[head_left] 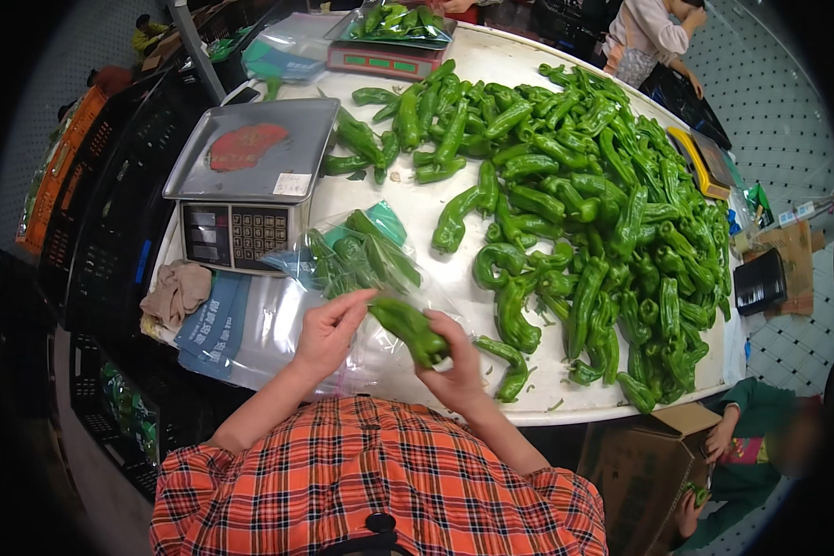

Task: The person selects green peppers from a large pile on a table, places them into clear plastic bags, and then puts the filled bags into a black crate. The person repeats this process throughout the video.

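A long green pepper [406, 328] is held in front of my chest, tilted, its thick end toward the right. My right hand [453, 369] is closed around that thick end. My left hand [331, 331] is closed too, its fingertips pinched at the pepper's thin tip. Just beyond my hands lies a clear plastic bag [400, 269] with several green peppers [352, 257] inside. Part of its near side is hidden behind my hands and the held pepper.
A large heap of loose peppers [612, 199] covers the right of the white table [565, 400]. A scale [259, 157] stands at the left, above a crumpled cloth [178, 295] and flat bags [215, 326]. Another scale [386, 61] bears peppers. A person's hand [721, 434] is beside a cardboard box [635, 473].
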Tool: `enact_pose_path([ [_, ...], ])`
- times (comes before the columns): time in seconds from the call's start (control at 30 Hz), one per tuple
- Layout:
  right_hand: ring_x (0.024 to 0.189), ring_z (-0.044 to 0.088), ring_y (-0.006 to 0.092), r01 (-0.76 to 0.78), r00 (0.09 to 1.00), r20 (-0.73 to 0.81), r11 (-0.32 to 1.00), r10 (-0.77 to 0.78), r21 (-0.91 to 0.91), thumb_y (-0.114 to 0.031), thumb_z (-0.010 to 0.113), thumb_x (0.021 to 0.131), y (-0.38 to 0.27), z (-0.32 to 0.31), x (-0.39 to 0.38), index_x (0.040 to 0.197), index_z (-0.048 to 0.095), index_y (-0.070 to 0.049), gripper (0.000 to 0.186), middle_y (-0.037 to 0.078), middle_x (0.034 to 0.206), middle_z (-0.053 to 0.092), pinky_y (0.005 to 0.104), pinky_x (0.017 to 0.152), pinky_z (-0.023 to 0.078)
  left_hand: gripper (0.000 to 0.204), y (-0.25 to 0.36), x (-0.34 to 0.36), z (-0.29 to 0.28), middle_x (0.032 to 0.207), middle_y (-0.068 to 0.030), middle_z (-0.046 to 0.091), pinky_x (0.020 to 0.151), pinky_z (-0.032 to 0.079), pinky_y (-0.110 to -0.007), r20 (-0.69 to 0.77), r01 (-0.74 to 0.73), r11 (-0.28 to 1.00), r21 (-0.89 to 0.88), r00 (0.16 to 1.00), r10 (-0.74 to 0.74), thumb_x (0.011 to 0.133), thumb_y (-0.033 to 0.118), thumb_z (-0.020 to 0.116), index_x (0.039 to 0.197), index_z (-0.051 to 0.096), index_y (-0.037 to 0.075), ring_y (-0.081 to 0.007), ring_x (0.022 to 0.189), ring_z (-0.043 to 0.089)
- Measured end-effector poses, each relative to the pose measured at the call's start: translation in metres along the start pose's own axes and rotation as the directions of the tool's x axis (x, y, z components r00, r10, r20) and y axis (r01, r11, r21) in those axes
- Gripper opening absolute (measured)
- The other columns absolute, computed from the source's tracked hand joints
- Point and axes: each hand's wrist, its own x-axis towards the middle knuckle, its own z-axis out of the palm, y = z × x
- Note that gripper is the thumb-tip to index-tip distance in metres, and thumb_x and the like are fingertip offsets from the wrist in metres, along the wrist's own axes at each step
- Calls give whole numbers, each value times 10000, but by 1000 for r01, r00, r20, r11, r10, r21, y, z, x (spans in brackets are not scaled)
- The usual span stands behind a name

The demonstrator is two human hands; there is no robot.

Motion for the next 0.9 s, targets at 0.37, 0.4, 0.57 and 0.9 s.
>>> enact_pose_path([
  [0.37, 1208, 399, 310, -199, 971, 171, 962, 168, 185, -125, 517, 788, 48, 72, 76, 1230, 471, -67, 448, 169, 1297, 426, 387, 994, 320, 269, -16, -20, -4, 834, -98, 637, 557, 416, -225, 124, -105, 944, 314, 990, 69, 838, 5, 469, 1075, 595, -13, -88, 586, 510],
  [0.4, 1181, 417, 314, 19, 995, 102, 998, -13, -62, -135, 509, 787, 56, 66, 71, 1199, 483, -60, 419, 169, 1272, 443, 369, 979, 333, 264, -17, -20, -6, 839, -95, 637, 557, 415, -224, 146, -89, 949, 303, 988, 46, 842, 12, 472, 1074, 595, -13, -87, 586, 506],
  [0.57, 1142, 444, 310, 355, 935, 155, 838, -319, -414, -113, 506, 743, 66, 45, 55, 1078, 533, -51, 341, 154, 1203, 491, 327, 915, 389, 239, -18, -7, 0, 704, -22, 573, 484, 342, -200, 200, -161, 940, 301, 974, 103, 862, 55, 501, 1067, 599, -16, -50, 525, 418],
  [0.9, 964, 543, 308, -512, 785, -591, 343, -186, -788, 32, 577, 640, 50, -285, -55, 976, 577, -11, 339, 147, 992, 590, 377, 849, 425, 220, -16, -8, 3, 623, 29, 510, 450, 274, -182, 147, -79, 970, 229, 988, 46, 869, 82, 516, 1042, 614, -13, -26, 483, 359],
])
